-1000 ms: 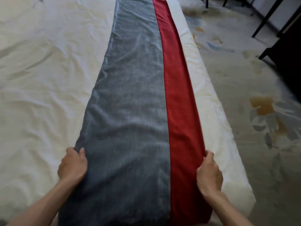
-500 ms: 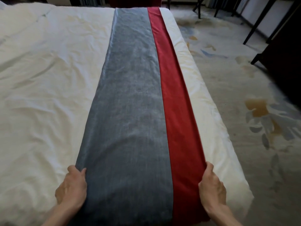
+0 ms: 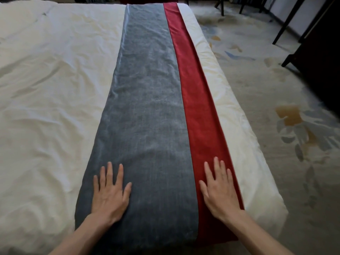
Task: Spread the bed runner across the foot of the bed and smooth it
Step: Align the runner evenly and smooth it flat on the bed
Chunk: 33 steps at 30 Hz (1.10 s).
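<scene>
- The bed runner (image 3: 147, 107) lies spread flat on the white duvet (image 3: 46, 89) of the bed, running up the middle of the frame from between the forearms at the bottom to the top edge
- It has a wide grey panel (image 3: 143, 144) on the left and a narrower red band (image 3: 200, 111) along the right, and the two meet in one long seam
- The left hand (image 3: 109, 196) rests palm down on the grey panel, lower left of centre, just inside the runner's left edge; its fingers (image 3: 110, 173) are straight and fanned, the thumb points toward the centre, and it has hold of nothing
- The right hand (image 3: 219, 190) rests palm down on the red band, lower right of centre; its fingers (image 3: 217, 168) are straight and slightly apart, pointing up the frame, and it grips nothing
- The outer side of the right hand lies close to the runner's right edge
- Both forearms are bare and enter from the bottom edge
- Faint ripples show in the grey panel in the upper half of the frame, while the cloth near the hands looks mostly even
- A strip of duvet shows between the red band and the bed's right edge; the duvet at the left of the frame is creased
- A patterned carpet (image 3: 276, 89) with pale leaf shapes and ochre patches fills the right side
- Dark furniture legs (image 3: 287, 19) stand at the upper right
</scene>
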Available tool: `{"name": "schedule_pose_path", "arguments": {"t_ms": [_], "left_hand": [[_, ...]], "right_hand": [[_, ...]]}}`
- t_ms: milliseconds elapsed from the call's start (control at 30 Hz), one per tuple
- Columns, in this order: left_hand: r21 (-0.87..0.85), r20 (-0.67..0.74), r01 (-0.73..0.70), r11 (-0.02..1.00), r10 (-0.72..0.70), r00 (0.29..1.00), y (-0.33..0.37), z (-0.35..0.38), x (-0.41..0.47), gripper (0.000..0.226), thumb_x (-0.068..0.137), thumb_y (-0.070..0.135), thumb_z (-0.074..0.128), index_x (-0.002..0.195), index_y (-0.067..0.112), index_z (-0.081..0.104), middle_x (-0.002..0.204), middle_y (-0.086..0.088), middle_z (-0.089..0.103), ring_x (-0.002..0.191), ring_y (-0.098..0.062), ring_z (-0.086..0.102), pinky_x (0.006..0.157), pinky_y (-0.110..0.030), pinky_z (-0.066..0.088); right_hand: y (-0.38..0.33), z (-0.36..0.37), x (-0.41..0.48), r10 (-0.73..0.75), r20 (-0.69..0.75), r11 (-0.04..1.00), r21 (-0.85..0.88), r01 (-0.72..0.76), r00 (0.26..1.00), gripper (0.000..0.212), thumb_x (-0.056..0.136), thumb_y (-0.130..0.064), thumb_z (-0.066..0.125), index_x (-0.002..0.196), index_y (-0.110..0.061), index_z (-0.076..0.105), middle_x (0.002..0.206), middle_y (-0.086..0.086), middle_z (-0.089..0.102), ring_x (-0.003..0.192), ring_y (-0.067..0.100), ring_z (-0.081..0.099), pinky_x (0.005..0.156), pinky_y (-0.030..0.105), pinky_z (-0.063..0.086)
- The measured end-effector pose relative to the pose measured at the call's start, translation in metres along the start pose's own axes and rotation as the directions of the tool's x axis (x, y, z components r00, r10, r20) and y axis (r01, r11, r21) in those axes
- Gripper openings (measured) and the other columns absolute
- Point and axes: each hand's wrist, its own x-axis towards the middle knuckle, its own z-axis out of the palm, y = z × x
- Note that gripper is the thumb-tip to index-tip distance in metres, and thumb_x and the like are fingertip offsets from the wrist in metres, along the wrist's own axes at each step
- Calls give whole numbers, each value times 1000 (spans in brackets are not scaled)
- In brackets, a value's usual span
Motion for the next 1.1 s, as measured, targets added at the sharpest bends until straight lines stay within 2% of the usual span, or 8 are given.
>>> {"name": "schedule_pose_path", "arguments": {"t_ms": [67, 133, 333, 500, 633, 767, 933, 1100], "left_hand": [[0, 15, 24, 1000, -24, 1000, -2, 7, 0, 67, 85, 60, -6, 139, 26, -28, 155, -11, -22, 140, -25, -25, 115, -45, -13], [41, 22, 39, 998, -40, 999, -5, 12, 0, 67, 84, 61, -9, 138, 28, -30, 154, -9, -23, 139, -24, -27, 113, -48, -16], [66, 52, 77, 995, -80, 995, -2, 18, 2, 72, 77, 64, -14, 139, 29, -28, 155, -7, -21, 140, -24, -25, 108, -54, -20], [77, 65, 94, 993, -99, 993, 11, 9, 3, 75, 77, 64, -11, 139, 26, -28, 156, -11, -17, 141, -30, -19, 110, -57, -13], [13, 14, -27, 1000, 26, 1000, 82, -4, 3, 77, 79, 62, 0, 146, 26, -11, 157, -12, -7, 143, -32, -9, 113, -55, -7], [-130, -72, -153, 980, 144, 987, 195, -1, 11, 71, 85, 55, 18, 146, 26, -1, 158, -10, 6, 144, -32, 2, 113, -55, 0], [-220, -19, 110, 969, -117, 993, 297, 20, 48, 67, 93, 49, 29, 147, 33, -7, 159, -1, -5, 144, -27, -8, 109, -61, -7], [-108, 53, 244, 964, -240, 969, 314, 32, 58, 71, 87, 65, 23, 147, 38, -4, 158, -3, -11, 142, -29, -15, 107, -65, -8]], "right_hand": [[4, 11, 0, -35, 59, 999, -25, 36, 998, 66, 96, -52, 13, 149, -22, -12, 157, 11, -18, 144, 24, -18, 115, 38, -10], [8, 18, -1, 43, 61, 999, -9, -43, 997, 69, 94, -57, 8, 146, -22, -19, 156, 9, -22, 143, 20, -21, 114, 35, -14], [1, 28, -1, 188, -7, 982, 30, -188, 982, 79, 86, -64, -2, 149, -16, -9, 157, 14, -14, 145, 25, -13, 116, 38, -11], [2, 16, 2, 144, 29, 990, -9, -144, 989, 77, 92, -60, 16, 151, -12, 0, 157, 19, -7, 145, 30, -7, 117, 41, -3], [16, -10, 19, -63, 54, 998, -6, 63, 997, 72, 94, -52, 32, 149, -9, 16, 158, 19, 2, 146, 29, 3, 117, 40, 1], [48, -39, 46, -347, 124, 935, -30, 353, 930, 61, 93, -38, 40, 147, -12, 27, 157, 20, 10, 145, 29, 12, 117, 41, 3], [113, -63, 72, -604, 254, 768, -65, 637, 755, 64, 90, -27, 46, 147, -9, 24, 156, 21, 12, 144, 33, 11, 116, 47, 3], [163, -82, 95, -669, 335, 704, 1, 710, 663, 63, 93, -22, 44, 149, -13, 17, 158, 13, 5, 145, 30, 2, 117, 50, 5]]}}
